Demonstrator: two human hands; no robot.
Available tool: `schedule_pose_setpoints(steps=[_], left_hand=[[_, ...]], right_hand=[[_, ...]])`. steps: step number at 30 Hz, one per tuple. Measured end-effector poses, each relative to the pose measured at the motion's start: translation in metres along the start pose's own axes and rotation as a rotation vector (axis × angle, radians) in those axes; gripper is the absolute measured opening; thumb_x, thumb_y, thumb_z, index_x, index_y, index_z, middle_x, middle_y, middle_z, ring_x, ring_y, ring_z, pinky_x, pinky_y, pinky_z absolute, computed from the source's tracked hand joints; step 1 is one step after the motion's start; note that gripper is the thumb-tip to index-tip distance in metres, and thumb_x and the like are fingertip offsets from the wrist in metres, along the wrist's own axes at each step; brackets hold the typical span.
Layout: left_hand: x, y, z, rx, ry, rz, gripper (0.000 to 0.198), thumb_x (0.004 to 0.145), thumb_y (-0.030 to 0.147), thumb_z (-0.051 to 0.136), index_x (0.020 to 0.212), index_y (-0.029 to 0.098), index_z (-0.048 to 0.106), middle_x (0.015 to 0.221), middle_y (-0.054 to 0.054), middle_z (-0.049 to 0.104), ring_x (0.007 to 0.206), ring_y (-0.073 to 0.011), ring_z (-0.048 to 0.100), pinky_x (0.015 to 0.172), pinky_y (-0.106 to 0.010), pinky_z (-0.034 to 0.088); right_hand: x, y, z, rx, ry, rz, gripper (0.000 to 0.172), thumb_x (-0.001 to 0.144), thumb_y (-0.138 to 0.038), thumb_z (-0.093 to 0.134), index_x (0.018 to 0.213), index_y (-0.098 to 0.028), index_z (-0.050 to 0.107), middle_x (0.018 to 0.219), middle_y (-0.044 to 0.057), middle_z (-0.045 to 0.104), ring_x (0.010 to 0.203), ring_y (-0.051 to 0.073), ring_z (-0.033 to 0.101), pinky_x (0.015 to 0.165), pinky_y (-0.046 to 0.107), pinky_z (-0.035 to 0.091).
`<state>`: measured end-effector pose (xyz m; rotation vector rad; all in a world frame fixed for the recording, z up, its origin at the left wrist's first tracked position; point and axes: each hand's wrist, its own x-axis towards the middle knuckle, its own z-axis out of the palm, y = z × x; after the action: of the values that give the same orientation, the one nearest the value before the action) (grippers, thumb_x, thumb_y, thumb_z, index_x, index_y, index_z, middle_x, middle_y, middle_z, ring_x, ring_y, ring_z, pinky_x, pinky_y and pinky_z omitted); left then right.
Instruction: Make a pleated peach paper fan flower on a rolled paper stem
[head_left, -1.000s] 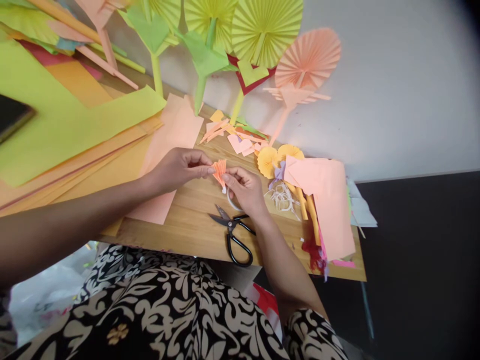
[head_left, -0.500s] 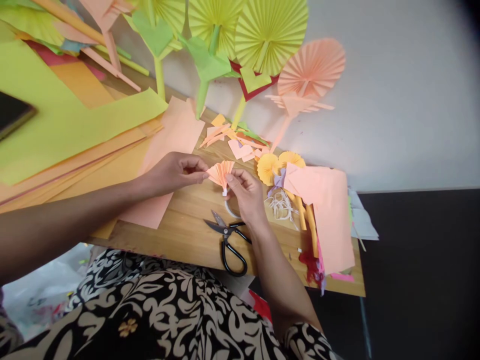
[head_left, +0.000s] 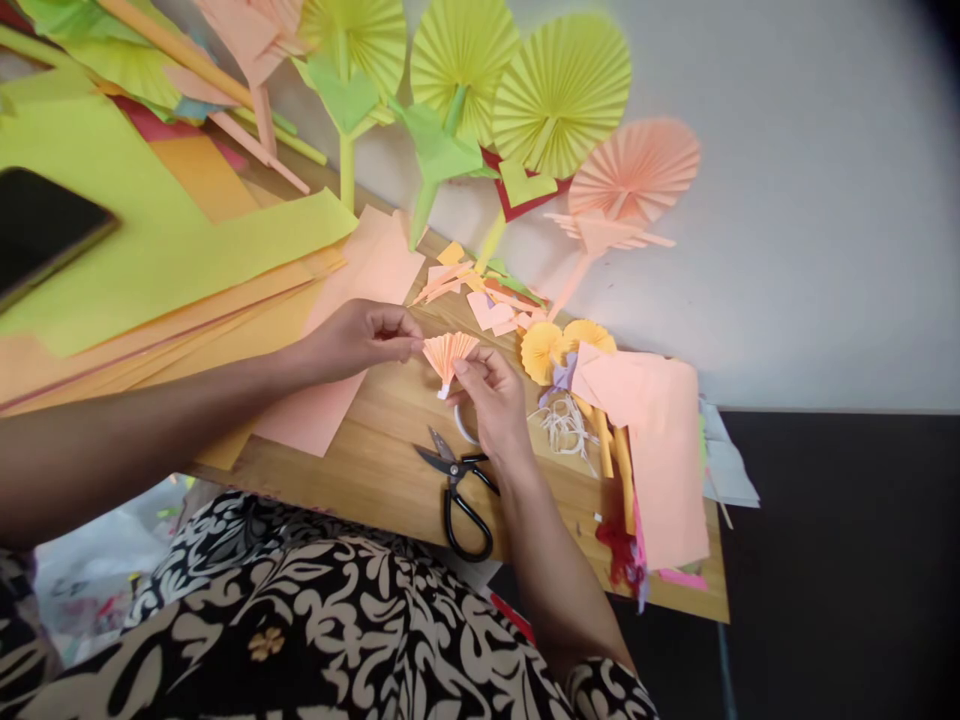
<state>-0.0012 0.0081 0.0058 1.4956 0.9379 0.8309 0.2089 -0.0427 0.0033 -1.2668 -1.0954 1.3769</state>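
A small pleated peach paper fan (head_left: 448, 358), with a white band at its narrow end, is held up over the wooden table. My right hand (head_left: 493, 400) grips the fan's right side between thumb and fingers. My left hand (head_left: 375, 335) is pinched closed at the fan's left edge; its fingertips meet the paper there. Below the fan lie black-handled scissors (head_left: 455, 480) with their blades apart. A white ring (head_left: 465, 424), perhaps a tape roll, is partly hidden behind my right hand.
Peach paper (head_left: 319, 420) and yellow-green sheets (head_left: 187, 270) cover the left, with a phone (head_left: 49, 230) on them. Fan-shaped paper flowers (head_left: 562, 90) lean on the wall. Paper scraps (head_left: 450, 280), orange rosettes (head_left: 544, 352), white string (head_left: 566, 425) and folded peach paper (head_left: 667, 460) lie behind and right.
The view has shifted, so the whole scene sits slightly lower and mostly further right. Both hands keep hold of the fan, which looks a little more spread and tilted.
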Motion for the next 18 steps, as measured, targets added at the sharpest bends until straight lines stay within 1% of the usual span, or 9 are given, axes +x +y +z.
schedule_pose_setpoints(steps=[3, 8, 11, 13, 15, 16, 18], left_hand=[[0.0001, 0.0013, -0.0016, 0.005, -0.023, 0.013, 0.033, 0.079, 0.048, 0.076, 0.076, 0.017, 0.067, 0.065, 0.002, 0.061, 0.06, -0.0094, 0.054, 0.06, -0.022, 0.044], [-0.0009, 0.0038, -0.003, -0.043, -0.046, 0.025, 0.031, 0.08, 0.046, 0.077, 0.076, 0.017, 0.066, 0.066, 0.002, 0.061, 0.061, -0.0095, 0.055, 0.061, -0.022, 0.045], [-0.0023, 0.0037, -0.003, -0.066, -0.028, 0.004, 0.027, 0.079, 0.041, 0.078, 0.075, 0.017, 0.066, 0.068, 0.001, 0.063, 0.064, -0.01, 0.057, 0.064, -0.023, 0.047], [-0.0031, 0.0028, -0.0026, -0.078, 0.007, 0.003, 0.026, 0.081, 0.041, 0.077, 0.076, 0.018, 0.067, 0.07, 0.0, 0.066, 0.066, -0.0109, 0.059, 0.067, -0.024, 0.05], [-0.0034, 0.0015, -0.0016, -0.091, 0.028, 0.014, 0.028, 0.084, 0.045, 0.076, 0.082, 0.018, 0.069, 0.073, -0.001, 0.068, 0.069, -0.0123, 0.062, 0.071, -0.025, 0.053], [-0.0032, 0.0008, -0.0008, -0.103, 0.02, 0.018, 0.03, 0.085, 0.048, 0.075, 0.087, 0.019, 0.07, 0.075, -0.002, 0.07, 0.07, -0.013, 0.063, 0.072, -0.026, 0.054], [-0.0025, -0.0008, 0.0017, -0.129, -0.033, 0.016, 0.037, 0.083, 0.052, 0.077, 0.096, 0.019, 0.07, 0.079, -0.003, 0.072, 0.071, -0.0139, 0.065, 0.072, -0.027, 0.056]], right_hand=[[0.0003, 0.0004, -0.0004, 0.019, 0.007, 0.009, 0.037, 0.074, -0.051, 0.084, 0.085, -0.023, 0.063, 0.066, -0.006, 0.068, 0.055, 0.009, 0.062, 0.048, 0.019, 0.056], [-0.0002, 0.0001, 0.0001, 0.076, 0.004, 0.056, 0.038, 0.069, -0.051, 0.086, 0.083, -0.024, 0.064, 0.071, -0.005, 0.068, 0.062, 0.009, 0.063, 0.048, 0.018, 0.056], [-0.0008, 0.0011, 0.0, 0.086, -0.011, 0.069, 0.038, 0.07, -0.051, 0.086, 0.083, -0.024, 0.063, 0.074, -0.005, 0.068, 0.068, 0.01, 0.066, 0.05, 0.018, 0.057], [-0.0011, 0.002, -0.0003, 0.082, -0.019, 0.058, 0.038, 0.07, -0.051, 0.086, 0.083, -0.024, 0.062, 0.075, -0.004, 0.068, 0.072, 0.011, 0.068, 0.051, 0.018, 0.058], [-0.0015, 0.0026, -0.0003, 0.073, -0.023, 0.034, 0.039, 0.071, -0.052, 0.086, 0.083, -0.024, 0.062, 0.077, -0.004, 0.068, 0.075, 0.011, 0.068, 0.052, 0.018, 0.058], [-0.0019, 0.0026, -0.0001, 0.068, -0.025, 0.02, 0.04, 0.071, -0.053, 0.086, 0.083, -0.024, 0.061, 0.078, -0.004, 0.068, 0.076, 0.011, 0.069, 0.053, 0.019, 0.059], [-0.0029, 0.0024, 0.001, 0.059, -0.036, -0.004, 0.041, 0.072, -0.054, 0.086, 0.084, -0.024, 0.06, 0.08, -0.003, 0.068, 0.078, 0.012, 0.069, 0.053, 0.019, 0.059]])
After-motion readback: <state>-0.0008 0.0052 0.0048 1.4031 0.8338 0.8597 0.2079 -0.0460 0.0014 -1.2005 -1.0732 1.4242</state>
